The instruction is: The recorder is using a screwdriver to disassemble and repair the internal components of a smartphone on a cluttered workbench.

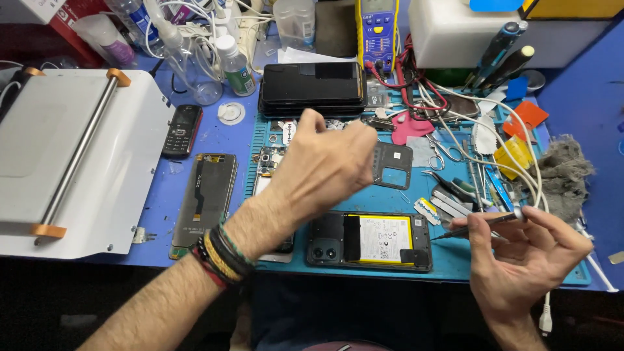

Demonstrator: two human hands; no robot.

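Observation:
An opened phone [370,240] with a yellow-labelled battery lies back-up on the blue work mat [455,257]. My right hand [526,257] holds a thin screwdriver [478,225] with its tip pointing left, just right of the phone. My left hand [325,166], bracelets on its wrist, hovers above the mat with its fingers loosely curled; whether it pinches anything small is hidden. A black plastic cover plate [393,166] lies beside its fingers. A loose circuit board [270,161] sits on the mat left of that hand.
A screen panel [207,198] and a small keypad phone [181,130] lie left of the mat. A white machine [71,162] fills the far left. Stacked phones [312,88], bottles, a multimeter [377,32], tweezers, cables and a grey rag [565,172] crowd the back and right.

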